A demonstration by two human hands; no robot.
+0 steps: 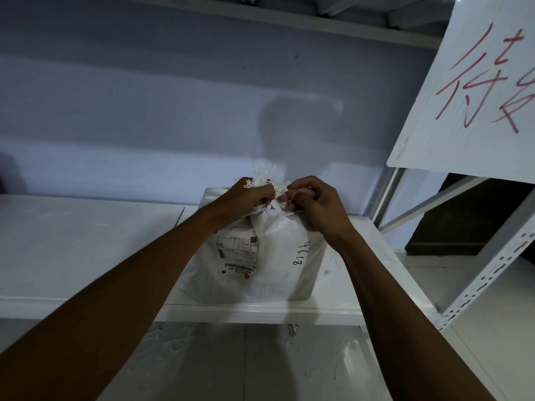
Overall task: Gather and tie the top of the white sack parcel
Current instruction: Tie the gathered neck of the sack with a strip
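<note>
Nearest the camera, two bare forearms are seen reaching forward and upward over the front edge of a white shelf (pixel 86 241). On that shelf the white sack parcel (pixel 278 264) is stood upright, close to the front edge. A shipping label (pixel 236 253) is stuck on its left face and a number (pixel 301 253) is handwritten on its right.

At the top of the sack, the gathered neck is clamped in the left hand (pixel 252 198), whose fingers are curled round it in a fist. Just beside it, the right hand (pixel 315 204) is closed with fingers and thumb pinched on what appears to be a white strand (pixel 291 211) leading from the neck; whether this is a separate cord or a strip of the sack cannot be told. The frayed mouth (pixel 262 173) is left standing above the left fist.

The tying step is judged to be under way, not finished. For a sound knot, the neck should be kept squeezed low and tight by the left hand while the strand is drawn snug around it just under the fist, so that no slack is let in. The frayed fibres should be kept clear of the knot.

Behind, a plain grey wall (pixel 144 111) is seen, and to the upper right a white sign (pixel 469 91) with red writing is hung on a perforated rack post (pixel 492 273).
</note>
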